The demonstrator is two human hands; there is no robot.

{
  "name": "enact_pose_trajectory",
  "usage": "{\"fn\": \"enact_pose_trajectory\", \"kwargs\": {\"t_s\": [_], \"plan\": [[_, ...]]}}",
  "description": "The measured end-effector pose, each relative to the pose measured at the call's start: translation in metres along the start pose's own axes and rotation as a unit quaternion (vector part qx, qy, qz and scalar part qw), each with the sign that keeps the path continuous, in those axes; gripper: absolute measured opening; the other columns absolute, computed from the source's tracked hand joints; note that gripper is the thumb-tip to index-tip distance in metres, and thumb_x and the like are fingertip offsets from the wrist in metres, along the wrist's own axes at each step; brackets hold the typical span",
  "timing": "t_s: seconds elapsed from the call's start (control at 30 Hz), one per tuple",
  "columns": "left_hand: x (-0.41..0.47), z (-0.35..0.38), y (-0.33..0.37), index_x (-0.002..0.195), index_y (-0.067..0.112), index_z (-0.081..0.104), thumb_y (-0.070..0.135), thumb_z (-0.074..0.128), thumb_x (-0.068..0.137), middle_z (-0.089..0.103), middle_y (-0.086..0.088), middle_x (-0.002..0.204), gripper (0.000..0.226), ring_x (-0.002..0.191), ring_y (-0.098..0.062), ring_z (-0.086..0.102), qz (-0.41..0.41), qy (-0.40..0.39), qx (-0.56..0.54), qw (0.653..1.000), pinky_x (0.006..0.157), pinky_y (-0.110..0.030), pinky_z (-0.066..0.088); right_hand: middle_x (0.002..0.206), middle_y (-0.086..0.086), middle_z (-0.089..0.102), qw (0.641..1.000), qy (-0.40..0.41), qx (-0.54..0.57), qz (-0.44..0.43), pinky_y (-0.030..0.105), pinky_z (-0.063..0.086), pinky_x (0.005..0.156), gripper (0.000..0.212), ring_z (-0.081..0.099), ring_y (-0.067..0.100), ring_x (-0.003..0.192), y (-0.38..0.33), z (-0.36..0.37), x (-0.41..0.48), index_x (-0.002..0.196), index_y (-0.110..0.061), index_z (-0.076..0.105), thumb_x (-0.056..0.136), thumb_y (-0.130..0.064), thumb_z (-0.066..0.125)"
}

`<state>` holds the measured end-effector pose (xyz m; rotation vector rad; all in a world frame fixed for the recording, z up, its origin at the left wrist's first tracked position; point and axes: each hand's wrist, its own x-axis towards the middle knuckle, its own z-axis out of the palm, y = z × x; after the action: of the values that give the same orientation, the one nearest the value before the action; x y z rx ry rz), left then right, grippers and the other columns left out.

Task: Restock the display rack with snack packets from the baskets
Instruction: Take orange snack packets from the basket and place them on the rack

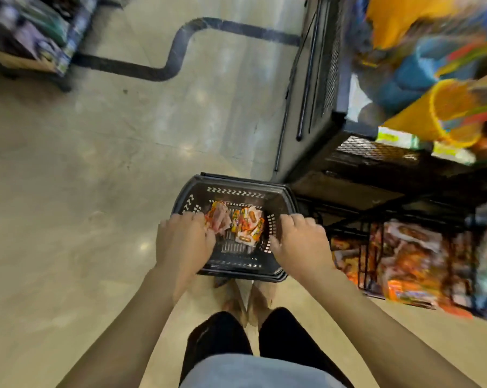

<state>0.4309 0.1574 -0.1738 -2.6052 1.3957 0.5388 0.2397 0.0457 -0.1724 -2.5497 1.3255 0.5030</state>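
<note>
A black plastic basket point(234, 191) stands on the floor in front of my feet, nested in others beneath it. Several orange, yellow and white snack packets point(246, 225) lie in its bottom. My left hand point(182, 239) is over the basket's left side, fingers curled around a pinkish packet point(217, 219). My right hand point(299, 239) is over the basket's right rim with its fingers curled; whether it grips the rim is unclear. The black wire display rack point(376, 158) rises at the right, with orange snack packs point(405, 253) on its low shelf.
Blurred yellow and blue bags point(433, 65) fill the rack's upper shelves. A dark shelving unit point(26, 37) stands at the far left. A black line point(180, 46) runs across the beige floor. Open floor lies to the left of the basket.
</note>
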Motion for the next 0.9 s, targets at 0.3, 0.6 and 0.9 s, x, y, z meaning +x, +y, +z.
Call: {"fn": "enact_pose_trajectory", "kwargs": {"t_s": [0.3,0.6,0.9], "plan": [[-0.062,-0.160,0.047,0.133,0.027,0.058,0.053,0.048,0.100,0.064,0.003,0.130,0.043,0.118,-0.022,0.058,0.036,0.120,0.017,0.992,0.097,-0.039,0.043,0.120,0.006,0.067,0.987,0.159,-0.016,0.013,0.044,0.052,0.088,0.052,0.064,0.030,0.104,0.022,-0.143,-0.087,0.127,-0.016,0.064,0.088,-0.050,0.067],[-0.099,-0.211,0.153,0.146,0.028,0.050,0.055,0.048,0.102,0.058,0.004,0.143,0.052,0.130,-0.020,0.053,0.109,0.167,0.010,0.980,0.108,-0.038,0.040,0.122,0.007,0.067,0.969,0.234,-0.002,0.080,0.046,0.054,0.091,0.057,0.064,0.030,0.108,0.108,-0.181,-0.157,0.130,-0.014,0.064,0.087,-0.050,0.070],[-0.180,-0.187,0.309,0.140,0.030,0.051,0.056,0.044,0.103,0.059,0.008,0.137,0.046,0.127,-0.017,0.053,0.172,0.177,0.007,0.969,0.105,-0.036,0.041,0.132,0.007,0.062,0.962,0.251,0.026,0.106,0.045,0.048,0.100,0.056,0.059,0.030,0.119,0.250,-0.158,-0.260,0.137,-0.016,0.055,0.095,-0.053,0.052]]}}
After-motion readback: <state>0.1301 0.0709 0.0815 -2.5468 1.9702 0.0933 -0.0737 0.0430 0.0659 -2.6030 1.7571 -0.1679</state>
